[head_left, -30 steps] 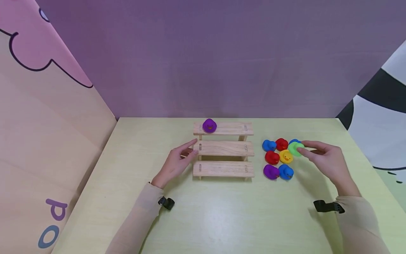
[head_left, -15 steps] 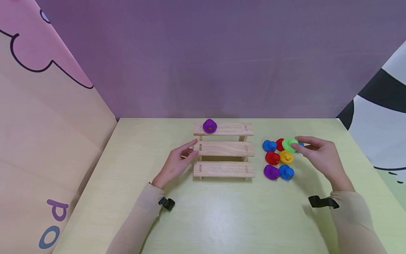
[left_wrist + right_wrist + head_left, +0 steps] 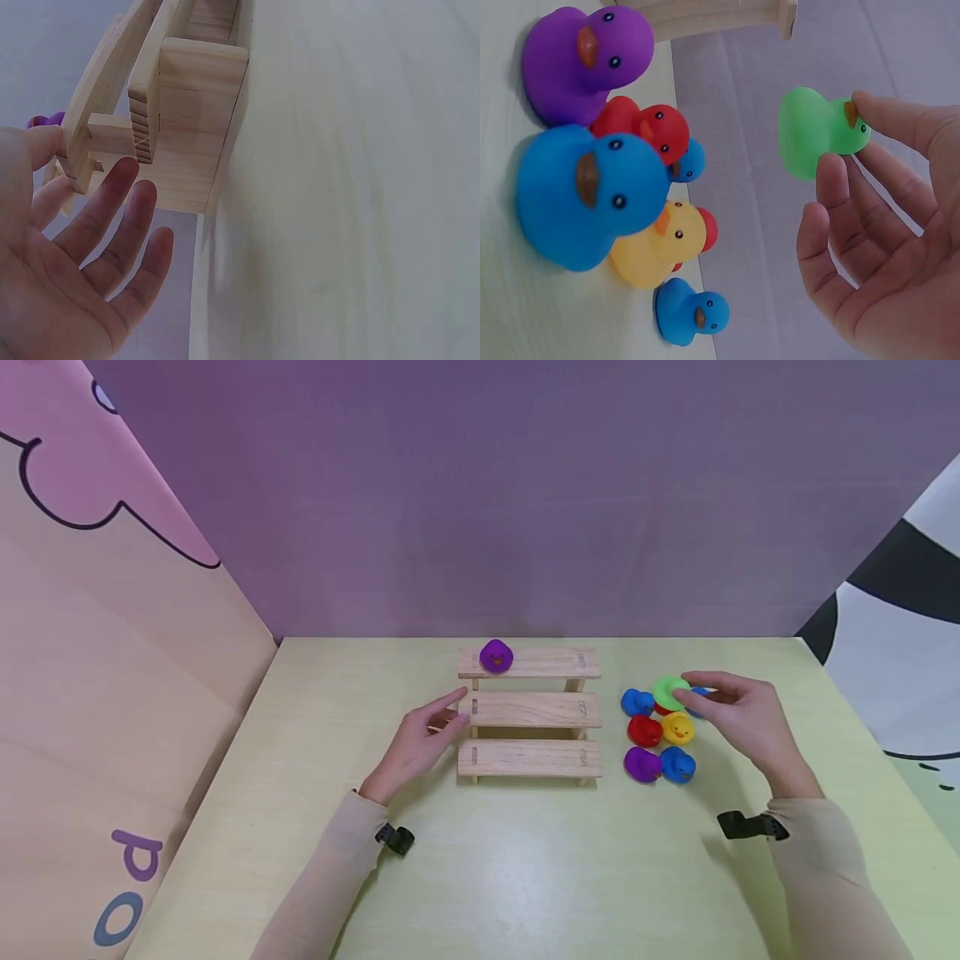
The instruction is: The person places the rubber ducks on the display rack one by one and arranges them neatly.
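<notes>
My right hand point(image 3: 738, 718) has the green rubber duck point(image 3: 802, 131) pinched by the head, thumb against fingertips, up off the table point(image 3: 517, 877), above the partly hidden back red duck point(image 3: 663, 710). Yellow duck point(image 3: 677, 729) sits just in front. My left hand point(image 3: 412, 747): fingers apart, relaxed, at the left end of the three-tier wooden stand's point(image 3: 528, 710) middle plank. Purple duck point(image 3: 496, 657) sits on the top plank, left side.

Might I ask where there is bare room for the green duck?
Bare: the top shelf right of its purple duck, the middle shelf beyond the left hand, the bottom shelf, and the table before it, between the sleeves. Crowded: the duck cluster right of the shelves.
</notes>
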{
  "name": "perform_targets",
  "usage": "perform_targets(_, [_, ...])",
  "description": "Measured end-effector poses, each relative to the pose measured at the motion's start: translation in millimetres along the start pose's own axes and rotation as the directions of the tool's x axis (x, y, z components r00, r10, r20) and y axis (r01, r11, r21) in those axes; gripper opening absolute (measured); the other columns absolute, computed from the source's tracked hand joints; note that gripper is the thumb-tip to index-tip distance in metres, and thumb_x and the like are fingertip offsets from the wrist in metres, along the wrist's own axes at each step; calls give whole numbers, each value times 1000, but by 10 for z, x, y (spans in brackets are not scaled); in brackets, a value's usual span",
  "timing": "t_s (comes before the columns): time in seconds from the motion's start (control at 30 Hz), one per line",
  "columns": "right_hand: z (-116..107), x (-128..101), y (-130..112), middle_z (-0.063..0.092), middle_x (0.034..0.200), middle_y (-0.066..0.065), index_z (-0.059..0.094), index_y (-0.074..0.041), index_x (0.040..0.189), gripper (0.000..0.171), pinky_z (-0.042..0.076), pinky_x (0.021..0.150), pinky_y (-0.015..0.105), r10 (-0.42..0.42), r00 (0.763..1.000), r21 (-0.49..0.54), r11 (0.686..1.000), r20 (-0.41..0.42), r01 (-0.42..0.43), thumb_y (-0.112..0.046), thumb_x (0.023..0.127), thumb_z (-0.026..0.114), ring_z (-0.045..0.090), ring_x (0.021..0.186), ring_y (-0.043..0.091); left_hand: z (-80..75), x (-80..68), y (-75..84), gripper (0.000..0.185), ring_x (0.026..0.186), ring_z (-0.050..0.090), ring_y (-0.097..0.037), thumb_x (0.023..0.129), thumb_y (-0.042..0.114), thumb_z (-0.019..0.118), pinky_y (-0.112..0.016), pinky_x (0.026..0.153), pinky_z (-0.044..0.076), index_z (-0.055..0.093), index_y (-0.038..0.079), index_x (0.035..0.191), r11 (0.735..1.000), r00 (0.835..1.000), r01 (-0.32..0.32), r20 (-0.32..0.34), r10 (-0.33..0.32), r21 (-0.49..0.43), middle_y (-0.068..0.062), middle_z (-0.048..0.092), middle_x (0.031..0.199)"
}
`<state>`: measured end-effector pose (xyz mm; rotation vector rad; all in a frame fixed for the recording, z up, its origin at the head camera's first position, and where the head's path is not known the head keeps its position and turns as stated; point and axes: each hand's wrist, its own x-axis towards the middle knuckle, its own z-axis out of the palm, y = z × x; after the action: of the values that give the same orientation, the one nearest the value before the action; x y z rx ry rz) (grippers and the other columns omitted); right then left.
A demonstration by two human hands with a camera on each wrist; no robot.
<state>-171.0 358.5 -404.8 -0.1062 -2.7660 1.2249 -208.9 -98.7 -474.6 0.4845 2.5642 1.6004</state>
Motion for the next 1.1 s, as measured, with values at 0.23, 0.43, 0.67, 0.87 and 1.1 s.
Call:
perform_targets(0.23, [45,24,-85,62,102,-41,68,-9,142,55,49,76,14,-22,1000,24,999,1,22,-47,102,71,63,88,-10,0,-7,-2,51,107,69,-22,109,39,62,-36,86,58,54,27,158,1000,1000,6,1,-6,-5,-5,77,123])
perform_targets(0.43, [102,56,-159,70,94,-33,69,-10,141,54,50,77,16,-36,999,52,998,12,35,-46,101,72,67,86,-7,-3,2,-8,51,107,69,-22,109,40,62,-36,85,58,54,29,158,1000,1000,11,4,-11,0,-4,77,122])
perform_targets(0.67, [138,82,-263,70,97,-32,69,-11,142,56,50,78,17,-44,999,53,998,11,43,-48,101,72,69,84,-6,1,3,-10,51,107,69,-22,109,39,63,-35,87,58,54,28,158,1000,1000,3,6,-3,3,-5,77,122])
perform_targets(0.87, [203,101,-378,71,99,-29,70,-11,142,54,52,72,19,-63,998,46,997,9,62,-47,101,72,68,81,-6,-13,-15,0,51,107,68,-22,109,39,62,-35,85,57,54,29,158,1000,1000,17,5,-17,2,-4,77,122])
perform_targets(1.1, [257,138,-503,74,113,-14,70,-15,141,54,55,67,23,-57,998,42,997,12,57,-51,101,71,66,85,0,-17,-14,-8,51,107,68,-21,109,40,62,-35,85,56,53,31,158,1000,1000,18,7,-18,2,-4,76,122])
